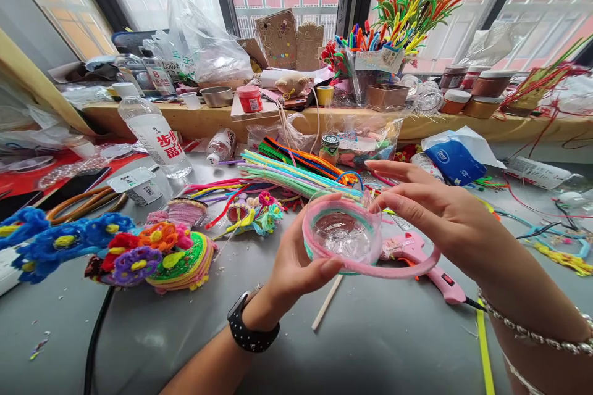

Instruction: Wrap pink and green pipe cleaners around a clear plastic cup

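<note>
Clear plastic cup (343, 237) held in the left hand (296, 253), mouth tilted toward the viewer. Left fingers curled behind and under it, thumb across the near side, on the fuzzy pink strip (393, 271) that runs around the wall; a green-teal band shows beside the pink.

Key relation: the strip's loose length swings out from the left thumb, long axis roughly sideways, and bends up below the right palm. Right hand (430, 203) is nearer that end; whether it touches it, cannot tell. Right fingers stretched and parted, tips at the cup's far right rim, nothing seen gripped; contact with the rim uncertain.

Just below the right fingers, beyond the cup: pink glue gun (419, 259). Below the left fingertips, a pale stick (327, 302). Past both hands, a bundle of pipe cleaners (287, 173). Left of the left hand, fuzzy flowers (134, 253).

Writing: water bottle (157, 136), far left of the left fingers, large red Chinese characters, apparently 步 and 高. Bottle on the ledge (160, 77) behind it, a letter "B". Blue tissue pack (454, 157), beyond the right fingers, white lettering too small to read.
</note>
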`<state>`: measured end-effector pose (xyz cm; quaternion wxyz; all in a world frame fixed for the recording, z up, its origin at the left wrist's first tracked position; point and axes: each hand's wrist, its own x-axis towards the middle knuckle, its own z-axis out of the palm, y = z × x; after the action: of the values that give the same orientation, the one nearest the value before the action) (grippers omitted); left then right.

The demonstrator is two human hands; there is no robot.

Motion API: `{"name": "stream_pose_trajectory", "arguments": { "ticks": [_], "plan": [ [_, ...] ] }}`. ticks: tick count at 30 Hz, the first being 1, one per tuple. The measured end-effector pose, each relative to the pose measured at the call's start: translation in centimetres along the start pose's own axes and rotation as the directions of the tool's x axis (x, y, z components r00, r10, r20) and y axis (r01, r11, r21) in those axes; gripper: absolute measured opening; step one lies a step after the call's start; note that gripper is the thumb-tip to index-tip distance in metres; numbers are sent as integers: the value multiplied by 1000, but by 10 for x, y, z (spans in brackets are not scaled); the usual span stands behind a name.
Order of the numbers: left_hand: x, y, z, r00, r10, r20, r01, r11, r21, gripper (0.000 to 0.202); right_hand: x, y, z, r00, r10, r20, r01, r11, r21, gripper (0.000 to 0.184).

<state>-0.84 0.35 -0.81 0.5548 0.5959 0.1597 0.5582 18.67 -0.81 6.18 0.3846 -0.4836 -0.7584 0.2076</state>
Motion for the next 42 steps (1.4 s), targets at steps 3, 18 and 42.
{"name": "stream_pose_trajectory", "arguments": {
  "ticks": [3,18,42],
  "plan": [
    [2,1,-1,998,-19,68,24,997,-67,67,-1,-2,-1,1000,0,15,0,1000,12,27],
    [11,10,-1,976,-43,215,108,947,-303,51,-8,-20,1,999,-6,42,0,990,141,24],
    [6,10,4,857,-436,275,483,492,-724,111,-4,-18,20,997,-73,14,65,947,313,23]
  ]
}}
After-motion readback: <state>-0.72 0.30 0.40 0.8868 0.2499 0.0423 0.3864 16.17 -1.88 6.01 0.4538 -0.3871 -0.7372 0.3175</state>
